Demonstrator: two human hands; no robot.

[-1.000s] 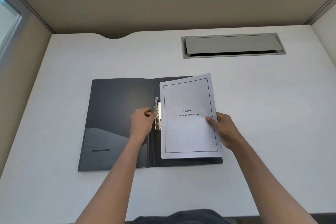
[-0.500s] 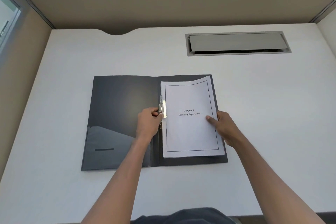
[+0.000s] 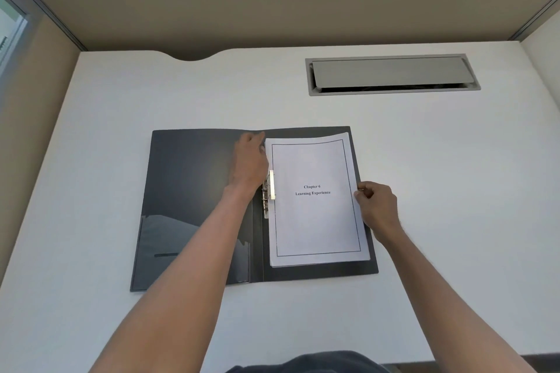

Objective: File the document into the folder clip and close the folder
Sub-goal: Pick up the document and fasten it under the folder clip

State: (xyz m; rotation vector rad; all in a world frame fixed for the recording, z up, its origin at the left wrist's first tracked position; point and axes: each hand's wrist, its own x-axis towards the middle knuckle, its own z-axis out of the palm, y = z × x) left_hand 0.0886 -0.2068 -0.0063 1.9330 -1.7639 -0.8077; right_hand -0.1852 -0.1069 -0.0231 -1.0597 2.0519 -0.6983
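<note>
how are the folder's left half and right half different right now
The folder's left half is bare dark plastic with a pocket low down; the right half is mostly covered by the document. The left hand rests over the left half; the right hand holds the document's edge on the right half. Both lie flat and open.

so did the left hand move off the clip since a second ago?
Yes. The left hand has slid away from the body along the spine of the folder, from beside the metal clip toward the document's top-left corner.
</note>
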